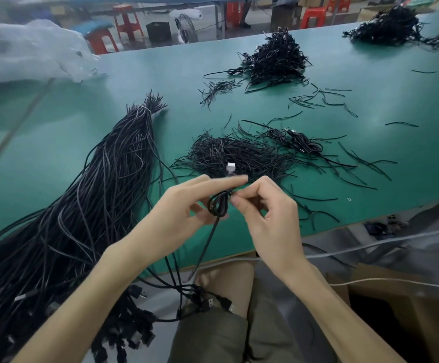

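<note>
A thin black cable (218, 205) is wound into a small coil between both hands, just above the near edge of the green table (56, 142). My left hand (184, 205) holds the coil, its index finger stretched out over the top. My right hand (268, 208) pinches the coil at its upper right with thumb and curled fingers. A silver USB plug (230, 169) sticks up just beyond my left fingertip. The cable's loose tail hangs down off the table edge towards my lap.
A big bundle of long black cables (87, 205) lies at the left, plug ends hanging off the table. A heap of black twist ties (239, 153) lies ahead, with piles of coiled cables (273, 61) farther back. A cardboard box (396, 297) stands below right.
</note>
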Available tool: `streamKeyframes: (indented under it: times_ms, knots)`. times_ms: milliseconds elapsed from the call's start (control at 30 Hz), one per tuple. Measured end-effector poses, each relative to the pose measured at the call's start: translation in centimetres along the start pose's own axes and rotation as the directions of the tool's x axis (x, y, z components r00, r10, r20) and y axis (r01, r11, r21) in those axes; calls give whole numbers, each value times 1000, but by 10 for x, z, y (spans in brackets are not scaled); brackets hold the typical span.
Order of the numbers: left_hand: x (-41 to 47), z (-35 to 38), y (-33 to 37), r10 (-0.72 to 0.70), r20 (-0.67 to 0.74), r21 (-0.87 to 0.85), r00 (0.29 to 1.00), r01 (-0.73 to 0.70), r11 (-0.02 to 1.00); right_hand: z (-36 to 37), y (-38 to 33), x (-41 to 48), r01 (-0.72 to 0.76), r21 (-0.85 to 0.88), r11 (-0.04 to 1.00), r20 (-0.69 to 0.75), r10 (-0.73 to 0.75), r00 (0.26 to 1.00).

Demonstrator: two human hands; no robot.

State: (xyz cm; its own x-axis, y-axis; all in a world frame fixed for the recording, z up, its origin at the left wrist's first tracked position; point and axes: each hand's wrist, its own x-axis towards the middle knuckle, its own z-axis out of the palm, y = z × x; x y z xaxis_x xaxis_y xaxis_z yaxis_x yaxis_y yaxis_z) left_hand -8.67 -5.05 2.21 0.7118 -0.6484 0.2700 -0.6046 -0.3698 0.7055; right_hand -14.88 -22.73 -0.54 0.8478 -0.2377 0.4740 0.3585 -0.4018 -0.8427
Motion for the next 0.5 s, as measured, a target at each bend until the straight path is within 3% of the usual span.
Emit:
streamKeyframes:
  times_ms: [100, 200, 367, 500]
  knots:
    - [0, 5, 2, 0, -34, 111, 999, 4, 994, 1, 3, -3, 58, -72, 996, 23, -56, 998]
    - [3, 7, 2, -105, -91, 181, 990, 120, 976, 3, 6, -7, 235, -249, 940, 68, -225, 972]
    - [10, 5, 10, -465, 102, -91, 879, 474, 876, 7, 9, -11, 451, -460, 765, 103, -459, 882]
    - [11, 5, 7, -563, 227, -229, 795, 605, 762, 9, 9, -14, 467, -487, 738, 98, -485, 869]
